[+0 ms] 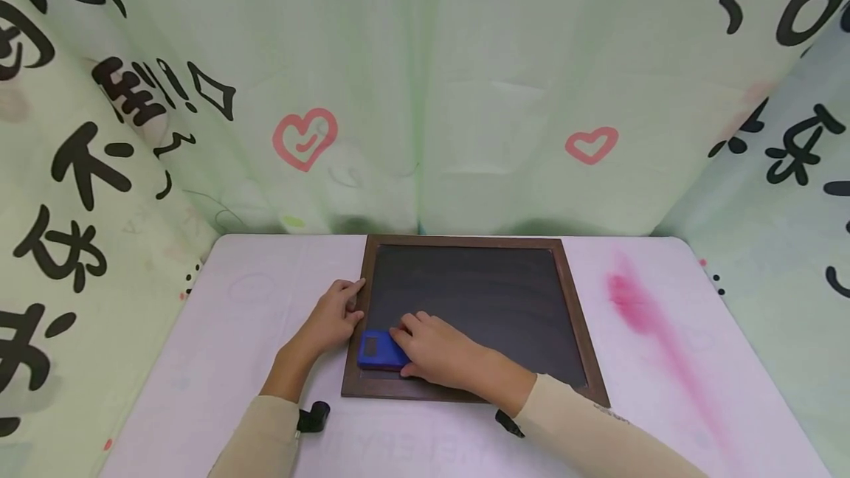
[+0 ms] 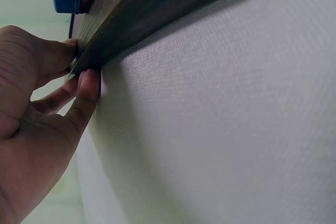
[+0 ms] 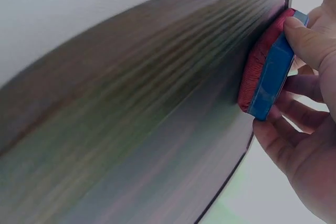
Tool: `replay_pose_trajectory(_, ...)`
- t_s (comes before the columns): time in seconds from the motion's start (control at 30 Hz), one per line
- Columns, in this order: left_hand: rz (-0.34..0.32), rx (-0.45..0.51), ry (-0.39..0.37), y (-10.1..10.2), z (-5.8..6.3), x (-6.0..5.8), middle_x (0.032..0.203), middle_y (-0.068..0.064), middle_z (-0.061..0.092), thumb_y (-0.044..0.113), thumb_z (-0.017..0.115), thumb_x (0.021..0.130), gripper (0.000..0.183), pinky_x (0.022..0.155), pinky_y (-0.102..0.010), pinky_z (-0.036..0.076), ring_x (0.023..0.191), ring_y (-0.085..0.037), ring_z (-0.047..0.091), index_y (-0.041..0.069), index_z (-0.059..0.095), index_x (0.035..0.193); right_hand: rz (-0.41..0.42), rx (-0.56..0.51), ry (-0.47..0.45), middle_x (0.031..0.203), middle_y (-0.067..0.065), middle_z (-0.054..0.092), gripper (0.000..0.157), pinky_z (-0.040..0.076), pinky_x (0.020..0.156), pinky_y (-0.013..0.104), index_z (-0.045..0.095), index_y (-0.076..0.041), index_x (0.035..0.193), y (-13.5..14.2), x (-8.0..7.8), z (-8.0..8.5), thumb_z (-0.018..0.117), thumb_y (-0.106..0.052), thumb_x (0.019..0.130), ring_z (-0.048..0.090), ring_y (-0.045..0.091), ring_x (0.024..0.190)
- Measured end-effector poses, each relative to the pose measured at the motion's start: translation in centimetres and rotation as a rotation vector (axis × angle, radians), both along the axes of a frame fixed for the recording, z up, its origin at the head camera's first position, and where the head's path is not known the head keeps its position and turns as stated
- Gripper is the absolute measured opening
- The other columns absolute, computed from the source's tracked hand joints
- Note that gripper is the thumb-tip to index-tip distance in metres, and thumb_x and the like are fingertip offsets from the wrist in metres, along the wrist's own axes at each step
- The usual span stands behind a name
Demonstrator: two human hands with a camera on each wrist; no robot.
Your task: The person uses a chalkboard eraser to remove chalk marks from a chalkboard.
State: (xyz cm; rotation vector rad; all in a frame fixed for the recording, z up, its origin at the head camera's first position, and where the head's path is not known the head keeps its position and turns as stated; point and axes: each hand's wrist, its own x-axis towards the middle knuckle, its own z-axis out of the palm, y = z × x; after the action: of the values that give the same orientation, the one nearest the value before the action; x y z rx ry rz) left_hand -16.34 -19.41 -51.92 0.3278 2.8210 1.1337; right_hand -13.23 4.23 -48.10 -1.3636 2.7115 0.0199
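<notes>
A small blackboard [image 1: 465,301] with a brown wooden frame [image 1: 584,330] lies on the table. My left hand [image 1: 336,316] holds the frame's left side, thumb and fingers at its edge; in the left wrist view, the fingertips [image 2: 90,82] meet the wood. My right hand [image 1: 441,349] grips a blackboard eraser [image 1: 378,349] at the board's lower left corner. The eraser has a blue back [image 3: 274,80] and a red ribbed pad whose face is turned to the board. Thumb and fingers lie along opposite sides of the eraser in the right wrist view.
The table [image 1: 265,286] has a white cover with a pink smear [image 1: 631,305] on the right. Pale green curtains [image 1: 491,94] with black writing and pink hearts hang behind and on both sides. Black devices [image 1: 313,417] show at both wrists.
</notes>
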Motion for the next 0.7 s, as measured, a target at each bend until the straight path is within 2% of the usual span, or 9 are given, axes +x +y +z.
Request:
replay_pose_trajectory(0.27, -0.004, 0.004, -0.003, -0.1, 0.0, 0.1, 0.132, -0.026, 0.054, -0.007, 0.068, 0.092, 0.061, 0.079, -0.037, 0.053, 0.094, -0.025, 0.061, -0.008, 0.047, 0.149, -0.001, -0.045, -0.03, 0.125, 0.007, 0.061, 0.062, 0.054, 0.091, 0.029, 0.06, -0.006, 0.143, 1.3, 0.0, 0.2, 0.074, -0.042, 0.095, 0.059, 0.019, 0.106)
replay_pose_trajectory(0.43, -0.005, -0.003, -0.007, -0.1, 0.1, 0.1, 0.133, -0.025, 0.053, -0.007, 0.067, 0.093, 0.061, 0.079, -0.035, 0.051, 0.093, -0.023, 0.059, -0.008, 0.046, 0.15, -0.007, -0.072, -0.034, 0.121, 0.007, 0.061, 0.06, 0.053, 0.088, 0.029, 0.061, -0.006, 0.141, 3.3, -0.1, 0.1, 0.075, -0.04, 0.094, 0.058, 0.018, 0.101)
replay_pose_trajectory(0.7, -0.005, 0.002, -0.01, 0.0, 0.3, 0.1, 0.132, -0.024, 0.053, -0.008, 0.066, 0.093, 0.061, 0.077, -0.034, 0.05, 0.092, -0.022, 0.058, -0.008, 0.046, 0.15, -0.058, -0.12, -0.076, 0.121, 0.009, 0.061, 0.059, 0.054, 0.088, 0.034, 0.062, -0.003, 0.139, 7.0, -0.2, 0.3, 0.079, -0.033, 0.092, 0.059, 0.021, 0.103)
